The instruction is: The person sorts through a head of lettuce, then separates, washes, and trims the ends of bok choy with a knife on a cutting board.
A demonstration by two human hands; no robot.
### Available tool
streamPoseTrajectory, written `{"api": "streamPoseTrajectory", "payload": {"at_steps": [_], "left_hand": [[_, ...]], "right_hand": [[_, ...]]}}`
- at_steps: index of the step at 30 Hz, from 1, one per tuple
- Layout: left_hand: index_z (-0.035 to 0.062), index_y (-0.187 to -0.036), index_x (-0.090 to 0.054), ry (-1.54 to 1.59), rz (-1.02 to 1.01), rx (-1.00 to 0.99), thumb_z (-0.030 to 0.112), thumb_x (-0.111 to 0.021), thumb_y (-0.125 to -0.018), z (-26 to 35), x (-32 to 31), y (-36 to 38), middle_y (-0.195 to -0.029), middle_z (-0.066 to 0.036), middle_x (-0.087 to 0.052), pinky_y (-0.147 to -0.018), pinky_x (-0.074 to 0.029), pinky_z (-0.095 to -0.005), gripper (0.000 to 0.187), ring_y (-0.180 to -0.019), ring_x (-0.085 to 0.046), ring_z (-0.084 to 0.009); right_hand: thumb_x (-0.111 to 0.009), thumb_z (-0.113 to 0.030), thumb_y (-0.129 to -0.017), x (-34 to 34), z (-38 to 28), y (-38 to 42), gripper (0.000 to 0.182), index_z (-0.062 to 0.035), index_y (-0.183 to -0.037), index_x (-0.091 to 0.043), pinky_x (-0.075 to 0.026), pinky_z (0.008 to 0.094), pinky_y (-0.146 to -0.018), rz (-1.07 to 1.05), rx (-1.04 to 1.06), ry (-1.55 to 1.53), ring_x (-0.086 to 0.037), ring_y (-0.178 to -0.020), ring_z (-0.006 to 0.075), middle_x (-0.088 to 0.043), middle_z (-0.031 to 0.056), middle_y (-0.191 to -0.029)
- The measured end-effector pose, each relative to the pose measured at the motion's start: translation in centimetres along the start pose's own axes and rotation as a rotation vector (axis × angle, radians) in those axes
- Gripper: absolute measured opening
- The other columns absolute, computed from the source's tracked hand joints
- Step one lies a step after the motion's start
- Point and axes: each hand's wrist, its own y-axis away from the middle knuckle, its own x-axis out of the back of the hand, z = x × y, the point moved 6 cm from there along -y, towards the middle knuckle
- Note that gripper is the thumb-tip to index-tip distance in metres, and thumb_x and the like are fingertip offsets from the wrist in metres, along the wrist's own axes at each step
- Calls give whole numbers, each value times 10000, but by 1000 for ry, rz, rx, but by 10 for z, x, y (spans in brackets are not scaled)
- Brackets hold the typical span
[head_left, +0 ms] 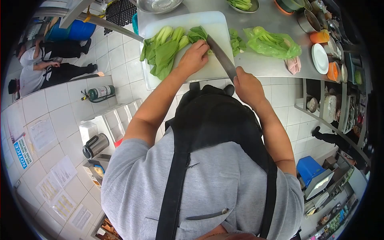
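My right hand is closed round the handle of a large kitchen knife. The blade slants up and left across a white cutting board, its tip beside a green bok choy leaf. My left hand, fingers curled, presses that bok choy on the board, close to the blade. Several whole bok choy lie to the left of it, leaves toward me. Cut green leaves rest at the board's right edge.
On the steel counter, a plastic bag of greens lies right of the board, by a pink cloth. A white plate and pots stand farther right. A metal bowl sits behind. Two people are at left.
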Motion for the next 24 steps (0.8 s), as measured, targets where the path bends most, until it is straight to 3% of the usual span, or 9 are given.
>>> {"api": "streamPoseTrajectory", "payload": {"at_steps": [9,13,16,18,19,21,22,24], "left_hand": [[19,-1164,-692,17,55,-37,26,-742,-857,-1,0,3,-1241,-167,-648,-981,-598,-505,311,-1156,-680,-412],[25,-1211,-720,-42,72,-27,38,-749,-866,-2,3,13,-1322,-153,-680,-1003,-599,-498,347,-1198,-680,-410],[44,-1230,-733,-193,-5,-80,33,-736,-883,-2,6,18,-1330,-130,-684,-1018,-593,-488,347,-1211,-669,-381],[79,-1221,-742,-218,-127,-127,39,-739,-889,-1,3,11,-1324,-114,-669,-1052,-577,-498,334,-1215,-652,-361],[79,-1221,-742,-219,-125,-128,39,-739,-889,-2,6,7,-1324,-114,-669,-1052,-577,-498,334,-1215,-652,-361],[93,-1224,-749,-171,-254,-168,11,-737,-893,-3,7,-2,-1353,-117,-667,-1071,-569,-489,341,-1213,-644,-364],[93,-1224,-749,-174,-260,-177,11,-737,-893,-5,13,-7,-1353,-117,-667,-1071,-569,-489,341,-1213,-644,-364],[90,-1294,-744,6,-85,-196,-8,-733,-921,-6,39,-15,-1430,-99,-667,-1034,-579,-400,385,-1197,-664,-321]], "right_hand": [[-572,-54,-1005,-43,-10,-24,211,17,-1202,-599,-627,610,-836,21,32,163,-798,-920,484,-796,283,-963],[-558,-72,-1030,-42,9,-14,232,33,-1234,-591,-625,609,-835,-19,30,140,-796,-915,484,-798,293,-994],[-599,-160,-1062,-50,47,1,272,18,-1266,-580,-603,626,-817,24,1,-6,-773,-887,523,-774,328,-959],[-613,-182,-1071,-52,61,1,268,2,-1265,-591,-600,550,-680,95,112,-158,-768,-739,418,-746,260,-860],[-613,-182,-1071,-46,60,1,268,2,-1265,-591,-600,550,-680,97,113,-157,-768,-739,418,-746,260,-860],[-602,-170,-1068,-49,66,3,236,-14,-1246,-600,-533,422,-538,-225,-206,-607,-653,-583,236,-645,110,-761],[-602,-170,-1068,-41,64,3,236,-14,-1246,-600,-533,422,-538,-216,-208,-615,-653,-583,236,-645,110,-761],[-588,-162,-1068,-40,63,6,212,-26,-1228,-607,-457,329,-479,-281,-260,-766,-514,-547,117,-526,10,-737]]}}
